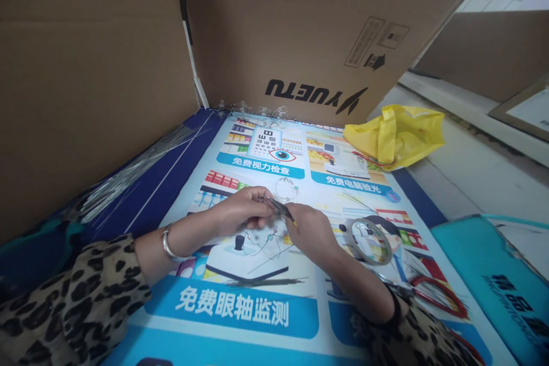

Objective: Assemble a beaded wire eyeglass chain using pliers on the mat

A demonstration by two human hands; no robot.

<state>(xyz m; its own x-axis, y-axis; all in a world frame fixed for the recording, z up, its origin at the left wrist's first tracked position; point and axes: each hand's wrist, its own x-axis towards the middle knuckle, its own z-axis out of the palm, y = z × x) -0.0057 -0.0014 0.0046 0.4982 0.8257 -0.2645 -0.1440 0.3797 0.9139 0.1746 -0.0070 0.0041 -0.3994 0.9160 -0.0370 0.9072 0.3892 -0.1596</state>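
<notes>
My right hand [311,231] is closed around small pliers [283,210], whose dark jaws point up and left toward my left hand. With thumb and fingers pinched together, my left hand [251,206] holds thin wire at the tip of the pliers; the exact grip point is too small to make out. Below the two hands hangs or lies a thin beaded wire piece [270,237] with clear and greenish beads. A round beaded wire loop [286,189] lies on the printed sheet just beyond my hands.
Dark wire lengths [270,282] lie nearer me. A ring-shaped roll [369,240] and red-handled tool [441,297] are at right, near a yellow bag [394,134] and teal pouch [493,280]. Cardboard walls [300,28] enclose the back and left, beside a silvery wire bundle [141,163].
</notes>
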